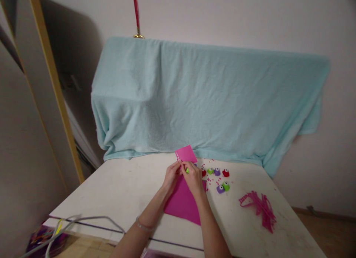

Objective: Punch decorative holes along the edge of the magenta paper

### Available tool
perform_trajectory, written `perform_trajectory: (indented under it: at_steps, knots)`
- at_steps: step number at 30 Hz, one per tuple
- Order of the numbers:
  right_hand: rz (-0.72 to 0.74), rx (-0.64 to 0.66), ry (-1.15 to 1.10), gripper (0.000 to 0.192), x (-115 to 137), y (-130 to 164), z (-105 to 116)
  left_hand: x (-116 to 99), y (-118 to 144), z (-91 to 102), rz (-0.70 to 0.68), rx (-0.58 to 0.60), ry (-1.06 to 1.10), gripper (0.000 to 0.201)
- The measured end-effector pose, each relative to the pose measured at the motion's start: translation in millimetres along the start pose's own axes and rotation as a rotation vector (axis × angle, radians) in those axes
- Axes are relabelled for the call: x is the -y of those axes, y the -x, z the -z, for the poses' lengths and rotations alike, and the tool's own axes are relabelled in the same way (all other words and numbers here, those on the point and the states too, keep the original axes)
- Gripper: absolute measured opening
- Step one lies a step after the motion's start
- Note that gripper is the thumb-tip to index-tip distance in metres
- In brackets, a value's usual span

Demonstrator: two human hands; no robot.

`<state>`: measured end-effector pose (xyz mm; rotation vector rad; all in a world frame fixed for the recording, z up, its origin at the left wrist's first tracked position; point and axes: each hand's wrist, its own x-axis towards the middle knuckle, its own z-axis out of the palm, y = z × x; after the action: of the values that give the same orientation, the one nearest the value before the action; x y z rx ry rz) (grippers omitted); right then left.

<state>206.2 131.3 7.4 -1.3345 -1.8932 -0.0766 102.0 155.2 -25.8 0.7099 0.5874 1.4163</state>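
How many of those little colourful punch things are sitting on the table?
6 loose: small red plastic punch, green, purple, red, then purple and green nearer. The right hand seems to hold another green one.

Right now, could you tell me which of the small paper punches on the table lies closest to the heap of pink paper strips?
The green punch, paired with a purple punch, lies nearest the pink strips. The other four form a row farther back, by the right hand.
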Motion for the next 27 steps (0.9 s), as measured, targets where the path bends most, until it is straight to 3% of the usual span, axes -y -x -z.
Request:
perform_trajectory:
  at_steps: [17,27]
  knots:
    - [0.015,0.023,0.06,0.018,-1.3,1.3,-2.4,-2.1,-4.1,1.3,-0.079,-0.061,-0.089,0.026]
    - [0.003,0.053,0.064,0.019,-2.3,1.6,-5.1,2.0,-7.3,7.5,-0.121,-0.033,-0.098,0.031]
